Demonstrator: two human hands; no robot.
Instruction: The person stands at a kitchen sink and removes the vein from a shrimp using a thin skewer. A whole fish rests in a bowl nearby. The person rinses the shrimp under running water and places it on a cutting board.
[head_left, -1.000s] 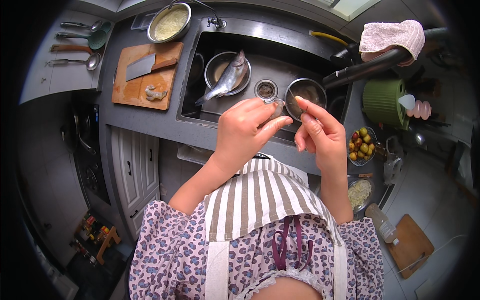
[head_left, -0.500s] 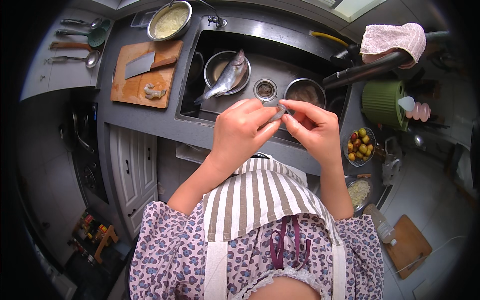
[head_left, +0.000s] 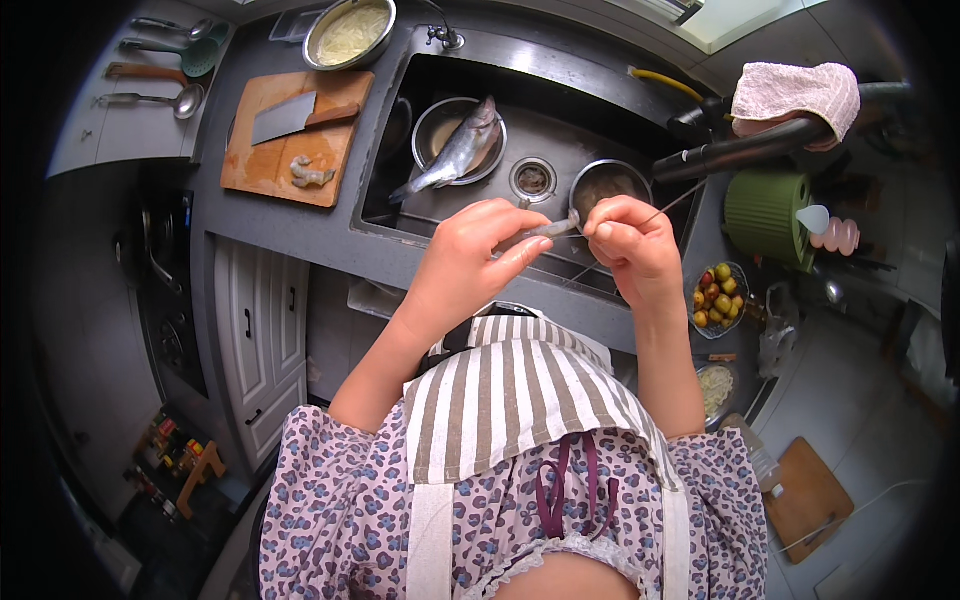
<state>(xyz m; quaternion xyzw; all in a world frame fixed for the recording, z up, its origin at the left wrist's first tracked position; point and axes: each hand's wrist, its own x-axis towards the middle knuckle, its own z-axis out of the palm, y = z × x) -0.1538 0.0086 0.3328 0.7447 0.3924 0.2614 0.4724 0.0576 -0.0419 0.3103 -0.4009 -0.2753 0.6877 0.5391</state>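
Note:
Over the front edge of the sink, my left hand [head_left: 468, 252] pinches a peeled-looking grey shrimp [head_left: 552, 230] between thumb and fingers. Close to the shrimp's right end is my right hand [head_left: 636, 245], its thumb and fingers pressed together. What they grip is too small to make out. Thin dark strands, like feelers, stick out on both sides of the right hand. Beyond my hands, a steel bowl [head_left: 612, 172] with murky contents stands at the right in the sink. A whole silver fish [head_left: 462, 150] lies across another steel bowl [head_left: 424, 132] to its left.
On the left counter, a wooden cutting board [head_left: 262, 172] bears a cleaver [head_left: 284, 119] and several shrimp [head_left: 312, 174]. Behind it sits a bowl of pale shreds [head_left: 350, 38]. A fruit bowl [head_left: 720, 297], a green ribbed container [head_left: 768, 215] and a towel-draped black pipe [head_left: 740, 150] are at right.
My right hand has turned and closed, drawing slightly away from the shrimp's end. More of the shrimp now shows in my left hand, and thin strands have come into sight.

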